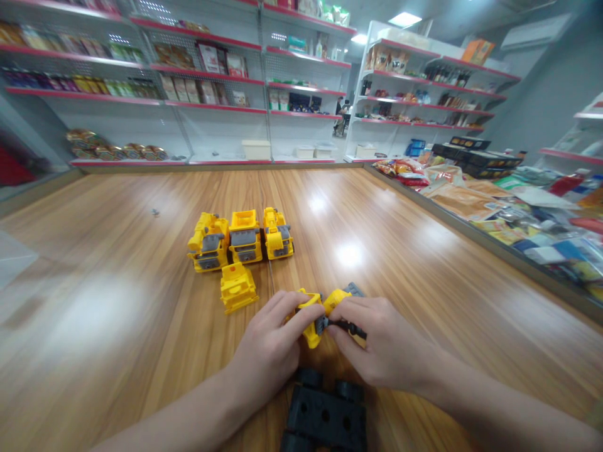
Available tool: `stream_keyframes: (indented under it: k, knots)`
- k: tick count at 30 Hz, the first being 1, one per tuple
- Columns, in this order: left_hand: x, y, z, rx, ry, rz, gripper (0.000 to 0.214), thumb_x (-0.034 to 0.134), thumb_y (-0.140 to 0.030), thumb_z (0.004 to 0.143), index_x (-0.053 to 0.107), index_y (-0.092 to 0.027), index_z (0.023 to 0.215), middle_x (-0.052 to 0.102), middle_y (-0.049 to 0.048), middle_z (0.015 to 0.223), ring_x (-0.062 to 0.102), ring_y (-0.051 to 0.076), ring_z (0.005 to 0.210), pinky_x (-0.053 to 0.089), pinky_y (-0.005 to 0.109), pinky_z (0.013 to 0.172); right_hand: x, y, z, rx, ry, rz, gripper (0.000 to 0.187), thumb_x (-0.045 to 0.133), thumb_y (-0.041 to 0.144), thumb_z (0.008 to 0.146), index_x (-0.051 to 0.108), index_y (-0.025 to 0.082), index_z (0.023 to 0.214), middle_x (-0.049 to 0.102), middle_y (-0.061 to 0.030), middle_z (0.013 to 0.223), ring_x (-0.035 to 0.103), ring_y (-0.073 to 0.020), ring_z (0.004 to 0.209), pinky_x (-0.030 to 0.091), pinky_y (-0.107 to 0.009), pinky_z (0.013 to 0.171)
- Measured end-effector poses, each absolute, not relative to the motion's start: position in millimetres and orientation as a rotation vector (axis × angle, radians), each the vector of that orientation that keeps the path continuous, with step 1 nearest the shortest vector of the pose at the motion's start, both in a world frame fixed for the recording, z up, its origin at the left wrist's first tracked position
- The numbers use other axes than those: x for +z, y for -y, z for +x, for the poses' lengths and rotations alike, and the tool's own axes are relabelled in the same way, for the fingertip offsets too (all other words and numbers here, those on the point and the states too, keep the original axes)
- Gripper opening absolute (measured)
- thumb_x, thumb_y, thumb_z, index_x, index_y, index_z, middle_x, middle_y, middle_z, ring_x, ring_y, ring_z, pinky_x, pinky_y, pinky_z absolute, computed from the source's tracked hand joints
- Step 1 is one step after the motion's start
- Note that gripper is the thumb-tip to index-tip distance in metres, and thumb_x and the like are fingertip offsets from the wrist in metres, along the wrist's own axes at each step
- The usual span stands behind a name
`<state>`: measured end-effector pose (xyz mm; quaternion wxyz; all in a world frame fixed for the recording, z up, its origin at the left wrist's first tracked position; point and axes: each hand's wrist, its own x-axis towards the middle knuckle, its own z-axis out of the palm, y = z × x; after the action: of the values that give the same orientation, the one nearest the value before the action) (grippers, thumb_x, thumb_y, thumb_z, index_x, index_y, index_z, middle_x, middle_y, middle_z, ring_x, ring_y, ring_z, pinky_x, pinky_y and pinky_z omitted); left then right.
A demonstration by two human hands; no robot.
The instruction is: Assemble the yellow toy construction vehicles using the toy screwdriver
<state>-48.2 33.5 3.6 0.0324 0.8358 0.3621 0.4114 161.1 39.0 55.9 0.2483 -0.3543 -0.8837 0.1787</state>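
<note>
My left hand point(273, 339) is closed around a yellow and grey toy vehicle part point(311, 338) just above the table. In my right hand point(386, 342) is a thin black tool that looks like a small screwdriver point(352, 328), pinched between the fingers. Its front end meets the grey side of the part. Beyond the right fingers lies another yellow toy piece point(335, 298) with a grey end, partly hidden. Nearest to me sits a black toy chassis point(325, 414) with wheels and round holes. A loose yellow toy cab point(239, 289) rests left of my hands.
Three yellow toy construction vehicles point(245, 242) stand in a row farther back on the wooden table point(141, 270). A small grey bit point(155, 212) lies at the far left. Packaged goods point(471, 194) cover the surface on the right. Stocked shelves point(211, 75) line the back.
</note>
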Motion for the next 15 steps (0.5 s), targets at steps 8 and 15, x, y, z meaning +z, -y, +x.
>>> stream_keyframes:
  k: [8, 15]
  knots:
    - [7.6, -31.2, -49.0, 1.241, -1.086, 2.692, 0.044, 0.047, 0.008, 0.083, 0.06, -0.017, 0.117, 0.061, 0.011, 0.107, 0.055, 0.02, 0.093, 0.052, 0.036, 0.082, 56.3, -36.7, 161.2, 0.513, 2.434, -1.01, 0.008, 0.053, 0.017, 0.086, 0.059, 0.017, 0.081, 0.065, -0.0041, 0.073, 0.06, -0.0157, 0.065, 0.044, -0.027, 0.061]
    - [7.4, -31.7, -49.7, 1.247, -1.085, 2.706, 0.044, 0.046, 0.008, 0.083, 0.06, -0.016, 0.117, 0.06, 0.0115, 0.109, 0.054, 0.021, 0.093, 0.051, 0.037, 0.082, 55.9, -37.6, 161.1, 0.473, 2.451, -1.03, 0.018, 0.047, 0.017, 0.09, 0.056, 0.017, 0.074, 0.061, -0.0026, 0.067, 0.056, -0.0139, 0.059, 0.039, -0.027, 0.057]
